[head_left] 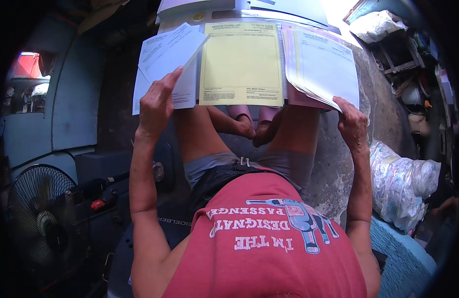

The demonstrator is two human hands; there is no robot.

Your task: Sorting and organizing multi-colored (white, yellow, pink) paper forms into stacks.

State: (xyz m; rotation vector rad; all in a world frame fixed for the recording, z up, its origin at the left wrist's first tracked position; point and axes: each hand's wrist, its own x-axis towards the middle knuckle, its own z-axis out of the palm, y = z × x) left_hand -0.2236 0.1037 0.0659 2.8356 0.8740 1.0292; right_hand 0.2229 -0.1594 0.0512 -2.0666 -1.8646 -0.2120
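My left hand (160, 104) is closed at the lower edge of a tilted white printed form (171, 49), its fingertips on the paper. Beneath that sheet lies a pile of white forms (182, 94), set straighter. In the middle, a pile of yellow printed forms (241, 64) lies flat at the table's near edge. At the right, my right hand (352, 121) pinches the lower right corner of a stack of forms (326, 64), white on top with yellow and pink edges fanned out at its left side. Pink paper (309, 101) shows under the stack.
More paper (194, 6) and a small round yellowish object (198, 17) lie farther back on the table. A black fan (43, 213) stands at lower left. Plastic-wrapped bundles (403, 184) sit at right, by a cluttered shelf (400, 59). My knees are under the table edge.
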